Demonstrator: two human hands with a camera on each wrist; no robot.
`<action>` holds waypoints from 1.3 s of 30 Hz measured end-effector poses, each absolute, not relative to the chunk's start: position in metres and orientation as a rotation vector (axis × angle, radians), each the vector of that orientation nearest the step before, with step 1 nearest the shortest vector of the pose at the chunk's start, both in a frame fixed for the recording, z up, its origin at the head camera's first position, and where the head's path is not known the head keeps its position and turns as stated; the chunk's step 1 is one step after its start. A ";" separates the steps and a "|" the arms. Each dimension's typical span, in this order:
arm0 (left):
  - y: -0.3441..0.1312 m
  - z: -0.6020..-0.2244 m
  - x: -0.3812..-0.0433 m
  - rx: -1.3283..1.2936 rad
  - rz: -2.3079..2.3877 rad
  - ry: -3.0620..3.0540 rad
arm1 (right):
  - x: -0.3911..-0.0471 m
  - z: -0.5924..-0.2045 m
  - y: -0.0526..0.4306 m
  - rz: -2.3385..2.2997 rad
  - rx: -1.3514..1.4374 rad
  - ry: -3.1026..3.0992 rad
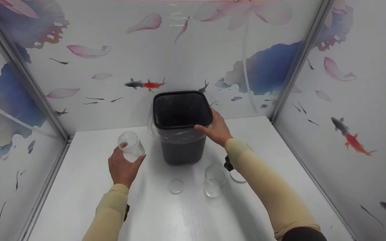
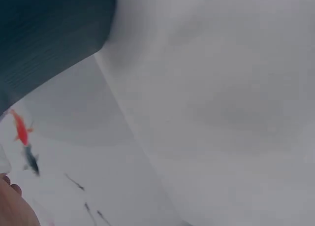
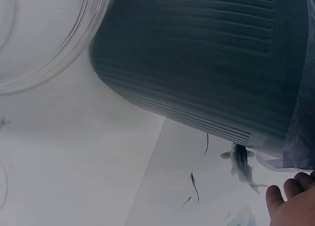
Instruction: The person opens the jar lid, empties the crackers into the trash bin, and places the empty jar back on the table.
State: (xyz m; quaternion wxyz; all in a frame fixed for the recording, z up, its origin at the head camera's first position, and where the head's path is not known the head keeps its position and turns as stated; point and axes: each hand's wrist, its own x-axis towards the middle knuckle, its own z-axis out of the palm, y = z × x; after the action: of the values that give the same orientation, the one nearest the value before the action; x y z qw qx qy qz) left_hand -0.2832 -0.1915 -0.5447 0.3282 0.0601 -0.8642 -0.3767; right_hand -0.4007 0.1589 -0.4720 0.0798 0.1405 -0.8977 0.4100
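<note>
My left hand (image 1: pixel 123 170) holds a clear jar (image 1: pixel 139 147) up to the left of the trash bin, its round mouth facing up toward the head camera. The dark grey trash bin (image 1: pixel 182 152) has a black rim and a clear plastic liner (image 1: pixel 176 135) folded over its outside. On the bin's right front corner, my right hand (image 1: pixel 218 130) grips the rim with the thumb at the front and the fingers along the side. In the left wrist view, only part of the left hand (image 2: pixel 17 206) shows, low at the edge, below the bin (image 2: pixel 49 39).
A second clear jar (image 1: pixel 214 183) stands in front of the bin, near the right forearm. One round clear lid (image 1: pixel 176 186) lies left of that jar; another ring-shaped clear piece (image 1: pixel 238 180) is partly hidden by the right sleeve. Printed panels (image 1: pixel 112 110) enclose the white table (image 1: pixel 159 214).
</note>
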 end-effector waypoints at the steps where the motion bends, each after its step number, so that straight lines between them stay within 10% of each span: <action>1: -0.193 -0.555 -0.280 0.170 -0.987 -2.281 | -0.401 -0.472 0.159 1.225 0.425 -2.685; 16: -0.169 -0.637 -0.251 0.272 -1.230 -2.591 | -0.403 -0.472 0.163 1.147 0.398 -2.720; 39: -0.160 -0.663 -0.249 0.212 -0.846 -2.707 | -0.404 -0.471 0.163 1.175 0.421 -2.691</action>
State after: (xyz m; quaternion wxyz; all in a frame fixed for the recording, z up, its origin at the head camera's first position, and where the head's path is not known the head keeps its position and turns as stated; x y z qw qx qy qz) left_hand -0.2488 -0.1598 -0.6626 0.1483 0.0738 -0.9413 -0.2942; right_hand -0.4045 0.1633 -0.4714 0.0874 0.1413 -0.9037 0.3945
